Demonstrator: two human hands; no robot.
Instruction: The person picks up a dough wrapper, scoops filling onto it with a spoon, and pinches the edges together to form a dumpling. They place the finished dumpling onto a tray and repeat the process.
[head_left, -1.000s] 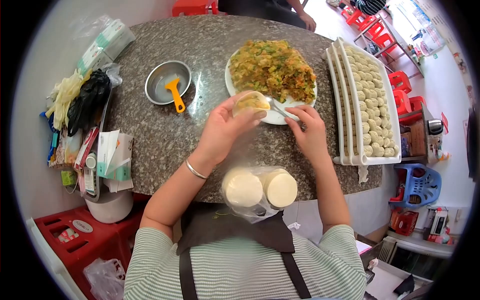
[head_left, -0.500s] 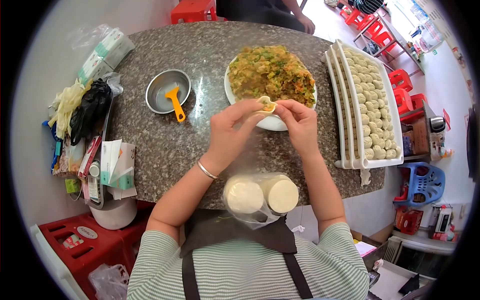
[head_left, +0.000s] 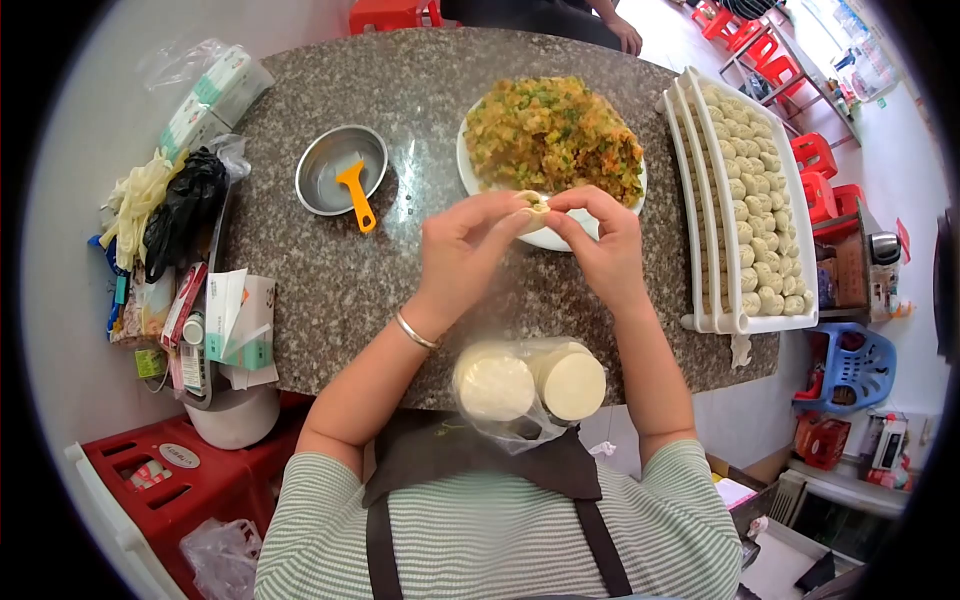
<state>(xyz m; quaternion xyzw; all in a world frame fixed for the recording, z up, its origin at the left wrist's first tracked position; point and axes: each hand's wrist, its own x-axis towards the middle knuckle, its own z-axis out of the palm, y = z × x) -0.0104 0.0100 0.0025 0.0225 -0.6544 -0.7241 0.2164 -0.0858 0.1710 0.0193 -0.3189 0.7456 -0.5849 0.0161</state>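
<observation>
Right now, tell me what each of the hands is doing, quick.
Left hand: closed, holding a partly folded dumpling.
Right hand: closed, pinching the same dumpling at its edge.

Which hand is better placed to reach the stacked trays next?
Probably the right hand: it is nearer the stacked trays, while the left hand is farther across. Both have fingers on the wrapper, though.

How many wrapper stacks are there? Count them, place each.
2: the left stack and the right stack, side by side at the near edge of the table. The clear plastic bag about them could hide others.
</observation>
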